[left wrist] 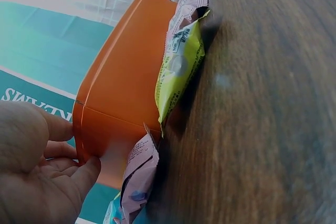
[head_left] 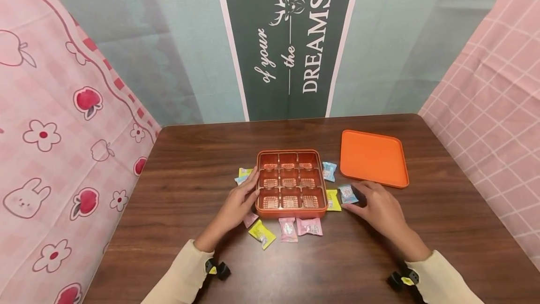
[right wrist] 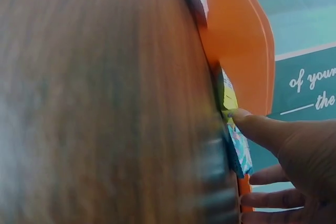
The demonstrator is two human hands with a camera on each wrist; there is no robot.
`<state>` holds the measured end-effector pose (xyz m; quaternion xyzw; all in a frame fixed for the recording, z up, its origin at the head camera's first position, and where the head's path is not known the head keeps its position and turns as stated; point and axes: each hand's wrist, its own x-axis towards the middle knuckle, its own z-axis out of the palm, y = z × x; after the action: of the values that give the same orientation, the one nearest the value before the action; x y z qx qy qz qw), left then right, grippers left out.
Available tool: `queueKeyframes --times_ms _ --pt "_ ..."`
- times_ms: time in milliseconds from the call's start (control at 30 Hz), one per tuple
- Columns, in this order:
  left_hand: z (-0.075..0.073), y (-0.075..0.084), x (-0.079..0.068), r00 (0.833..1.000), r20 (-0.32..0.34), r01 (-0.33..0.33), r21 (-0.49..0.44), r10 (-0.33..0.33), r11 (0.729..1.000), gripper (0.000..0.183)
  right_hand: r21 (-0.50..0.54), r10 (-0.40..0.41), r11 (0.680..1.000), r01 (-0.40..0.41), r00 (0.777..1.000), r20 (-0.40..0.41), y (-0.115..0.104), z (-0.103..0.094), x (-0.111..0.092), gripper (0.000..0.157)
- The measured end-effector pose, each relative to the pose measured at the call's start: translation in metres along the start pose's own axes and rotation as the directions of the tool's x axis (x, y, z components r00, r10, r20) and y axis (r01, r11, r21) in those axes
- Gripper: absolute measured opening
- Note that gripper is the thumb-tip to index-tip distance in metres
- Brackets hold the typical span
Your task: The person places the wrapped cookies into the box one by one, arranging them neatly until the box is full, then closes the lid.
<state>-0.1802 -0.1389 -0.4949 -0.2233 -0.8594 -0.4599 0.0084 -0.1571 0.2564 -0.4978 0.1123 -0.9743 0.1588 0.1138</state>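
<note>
An orange box [head_left: 291,213] with a grid of small compartments stands mid-table, the compartments bare inside. My left hand [head_left: 238,203] rests against its left side, thumb and fingers touching the rim and wall with no grip closed around them, as the left wrist view also shows. Right of the box, my right hand [head_left: 379,205] is spread around a blue candy packet [head_left: 348,194], thumb near one end and index finger near the other. In the right wrist view the thumb also overlaps the end of a yellow packet [right wrist: 228,92], which lies against the box.
An orange lid or tray [head_left: 373,157] lies at the back right. Another blue packet [head_left: 329,171] is by the box's right side. In front lie pink packets [head_left: 309,226] and a yellow packet [head_left: 262,234]. More packets [head_left: 245,172] sit left of the box, partly hidden by my left hand.
</note>
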Motion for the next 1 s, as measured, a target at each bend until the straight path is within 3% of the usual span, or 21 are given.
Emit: queueKeyframes --times_ms 233,500,667,1000 --pt "-0.0003 0.0012 -0.0005 1.000 -0.003 0.003 -0.003 -0.003 1.000 0.053 -0.023 0.010 1.000 -0.010 1.000 0.002 -0.0010 0.0030 0.0027 0.064" --pt "0.0000 -0.0003 -0.0005 1.000 -0.012 -0.012 0.000 0.012 1.000 0.053 0.023 0.018 1.000 -0.019 0.999 0.049 0.0008 -0.0007 0.0038 0.058" --pt "-0.0006 -0.0010 -0.0011 1.000 -0.007 -0.004 -0.004 0.004 1.000 0.053 0.013 0.014 1.000 -0.014 0.999 0.046 0.0007 0.0008 0.0055 0.060" --pt "-0.0007 0.0012 -0.0012 1.000 0.001 0.013 -0.015 -0.013 1.000 0.053 0.030 0.013 0.999 -0.013 0.999 0.030 0.0012 0.0061 0.0080 0.048"
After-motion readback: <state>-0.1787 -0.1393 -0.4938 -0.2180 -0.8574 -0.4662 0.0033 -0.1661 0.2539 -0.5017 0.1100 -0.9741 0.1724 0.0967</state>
